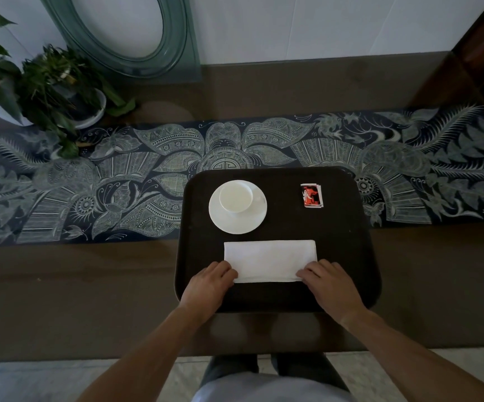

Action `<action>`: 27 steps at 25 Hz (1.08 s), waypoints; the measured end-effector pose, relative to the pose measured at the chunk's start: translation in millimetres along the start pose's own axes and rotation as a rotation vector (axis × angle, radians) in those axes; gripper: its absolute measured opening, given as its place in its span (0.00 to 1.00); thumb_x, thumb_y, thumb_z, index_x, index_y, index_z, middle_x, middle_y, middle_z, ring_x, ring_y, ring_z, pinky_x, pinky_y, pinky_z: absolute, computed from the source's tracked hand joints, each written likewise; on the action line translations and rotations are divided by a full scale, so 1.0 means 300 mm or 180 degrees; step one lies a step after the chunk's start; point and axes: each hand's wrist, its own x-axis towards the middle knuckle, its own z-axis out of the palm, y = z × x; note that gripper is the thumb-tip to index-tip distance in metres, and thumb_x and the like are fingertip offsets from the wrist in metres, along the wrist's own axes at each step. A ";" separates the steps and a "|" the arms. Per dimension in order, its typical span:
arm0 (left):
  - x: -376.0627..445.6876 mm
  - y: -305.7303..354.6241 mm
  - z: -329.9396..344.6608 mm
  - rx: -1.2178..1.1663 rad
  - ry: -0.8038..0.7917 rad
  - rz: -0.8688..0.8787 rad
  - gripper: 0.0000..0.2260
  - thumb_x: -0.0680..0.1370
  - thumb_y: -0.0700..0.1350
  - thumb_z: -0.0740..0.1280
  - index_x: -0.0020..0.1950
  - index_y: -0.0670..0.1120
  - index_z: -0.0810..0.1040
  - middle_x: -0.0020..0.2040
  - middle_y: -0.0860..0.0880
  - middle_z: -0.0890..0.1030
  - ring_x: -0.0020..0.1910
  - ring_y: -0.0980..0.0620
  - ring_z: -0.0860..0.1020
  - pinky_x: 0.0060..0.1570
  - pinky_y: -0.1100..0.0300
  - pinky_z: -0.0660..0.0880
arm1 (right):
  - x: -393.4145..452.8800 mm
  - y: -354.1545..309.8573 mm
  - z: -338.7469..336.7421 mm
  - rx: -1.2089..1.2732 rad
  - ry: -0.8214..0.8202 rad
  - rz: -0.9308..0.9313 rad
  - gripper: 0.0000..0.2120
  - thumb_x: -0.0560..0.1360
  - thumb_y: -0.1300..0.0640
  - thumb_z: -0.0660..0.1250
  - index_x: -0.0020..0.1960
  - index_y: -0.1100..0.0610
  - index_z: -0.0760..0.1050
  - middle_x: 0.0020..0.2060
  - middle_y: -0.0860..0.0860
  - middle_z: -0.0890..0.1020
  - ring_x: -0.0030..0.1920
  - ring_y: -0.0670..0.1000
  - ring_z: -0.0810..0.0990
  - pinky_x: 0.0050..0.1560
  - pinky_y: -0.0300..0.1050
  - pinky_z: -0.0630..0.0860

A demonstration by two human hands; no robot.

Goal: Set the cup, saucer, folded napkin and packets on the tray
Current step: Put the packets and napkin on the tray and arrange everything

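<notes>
Nearest the person, both hands lay on the near part of the tray (359, 256). The left hand (210, 285) had its fingers curled at the near left corner of the napkin (269, 259), and the right hand (329, 285) likewise at the near right corner; whether they pinched the cloth or only pressed it could not be told. The folded napkin lay flat across the tray's near half. Beyond it, at the far left, the cup (235, 197) stood upright on the saucer (237, 223). At the far right lay the packets (312, 195), well apart from the saucer. The tray rested on the table (90, 300), partly over a patterned runner (90, 181). A potted plant (58, 91) stood at the far left.
</notes>
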 end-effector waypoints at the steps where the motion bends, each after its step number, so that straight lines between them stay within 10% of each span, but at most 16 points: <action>1: -0.002 0.003 0.002 -0.0032 0.0021 -0.0023 0.08 0.72 0.41 0.74 0.50 0.47 0.79 0.47 0.49 0.79 0.40 0.49 0.78 0.30 0.57 0.77 | -0.001 0.002 0.001 -0.0007 -0.0034 0.0030 0.17 0.71 0.57 0.74 0.58 0.49 0.78 0.53 0.48 0.80 0.53 0.51 0.79 0.55 0.47 0.76; 11: 0.003 0.017 0.017 0.0023 0.0034 -0.0126 0.07 0.76 0.45 0.68 0.53 0.48 0.79 0.50 0.48 0.78 0.45 0.47 0.77 0.41 0.54 0.76 | 0.000 0.014 -0.006 0.0122 -0.0139 0.0069 0.14 0.78 0.52 0.64 0.63 0.48 0.74 0.59 0.48 0.77 0.60 0.51 0.74 0.63 0.48 0.70; 17: 0.113 0.074 0.035 -0.0040 0.0482 0.0042 0.14 0.81 0.51 0.58 0.61 0.48 0.76 0.58 0.49 0.79 0.57 0.49 0.77 0.58 0.52 0.74 | 0.108 -0.075 -0.024 0.0293 0.0801 0.0202 0.14 0.75 0.53 0.67 0.61 0.52 0.77 0.57 0.51 0.81 0.59 0.52 0.78 0.60 0.51 0.75; 27: 0.225 0.160 0.190 0.0064 -0.0014 -0.0266 0.23 0.85 0.51 0.44 0.78 0.43 0.56 0.79 0.45 0.57 0.78 0.49 0.51 0.76 0.48 0.55 | 0.201 -0.137 0.109 -0.0045 0.0207 0.0327 0.30 0.80 0.47 0.47 0.78 0.59 0.50 0.78 0.57 0.52 0.79 0.56 0.47 0.76 0.60 0.52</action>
